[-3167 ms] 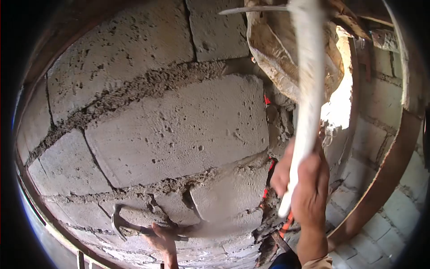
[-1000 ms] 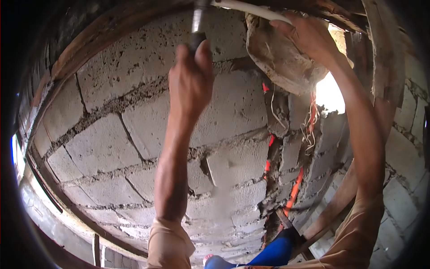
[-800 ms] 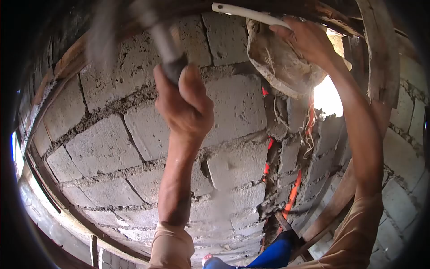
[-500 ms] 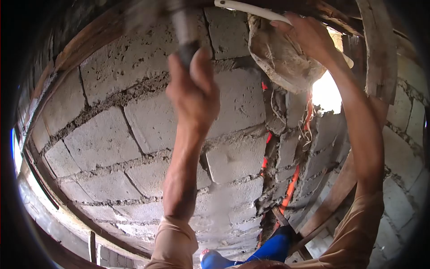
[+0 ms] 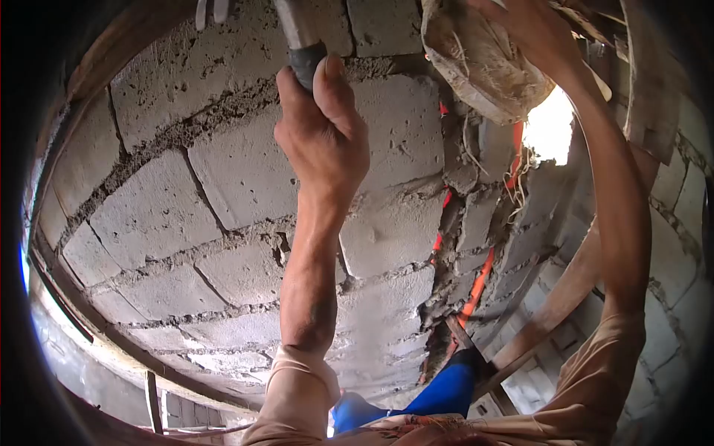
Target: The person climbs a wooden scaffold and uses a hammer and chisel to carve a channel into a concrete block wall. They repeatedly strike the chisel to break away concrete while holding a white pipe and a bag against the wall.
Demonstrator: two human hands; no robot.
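My left hand (image 5: 323,130) is closed around the black grip of a hammer (image 5: 299,26), whose metal shaft points up. Its head is mostly cut off by the top edge, with a pair of metal prongs showing. Raised at the top right, my right hand (image 5: 539,33) is partly out of frame; its fingers seem wrapped round a pale pipe (image 5: 604,88), one end of which shows behind my forearm. A dirty, crumpled sack (image 5: 483,70) hangs just below this hand, before the block wall (image 5: 387,134).
Orange conduit (image 5: 476,290) runs down a rough broken channel in the wall. Bright light enters through a hole (image 5: 549,130) under the sack. Wooden beams (image 5: 547,320) cross at the right, and a timber frame (image 5: 134,353) curves along the left. My blue-clothed legs (image 5: 439,394) show below.
The view has tilted down, so the wall and sack sit higher in frame. The hammer was blurred by motion and is now sharper. Most of the pale pipe has left the picture.
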